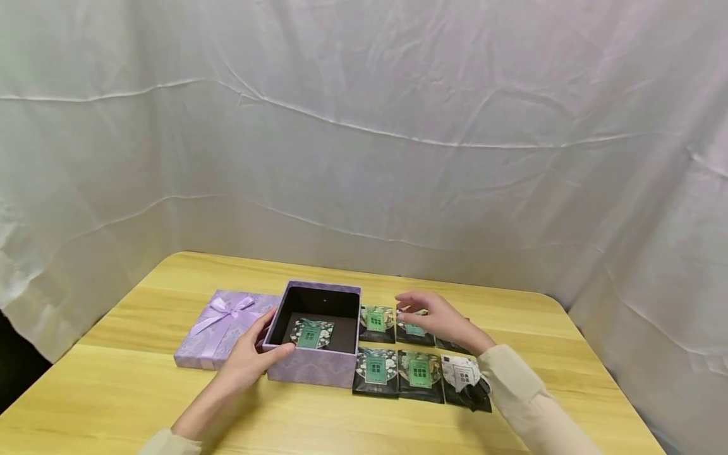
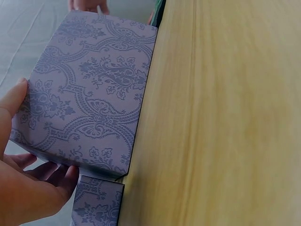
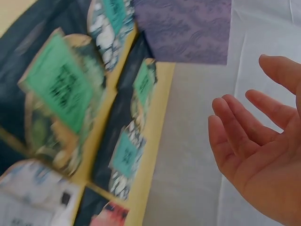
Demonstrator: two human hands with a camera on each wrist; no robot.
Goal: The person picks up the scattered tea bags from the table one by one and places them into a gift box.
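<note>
An uncovered purple patterned gift box (image 1: 313, 370) with a dark inside stands on the table. One flat black packet (image 1: 311, 335) with a green label and floral print lies in it. My left hand (image 1: 250, 355) grips the box at its left front corner, thumb at the front rim and fingers along the left side. Over the back row of packets, my right hand (image 1: 436, 315) hovers with loosely bent fingers and holds nothing. Beneath it is a green-labelled packet (image 1: 418, 330), partly hidden. In the right wrist view the right hand (image 3: 258, 141) is apart from the packets.
Several black packets lie in two rows right of the box, among them a green-labelled one (image 1: 419, 376) and a white-labelled one (image 1: 462, 374) in front. The purple lid (image 1: 239, 319) with a ribbon bow lies left of the box. A pale cloth (image 1: 364, 158) hangs behind the wooden table (image 1: 318, 423).
</note>
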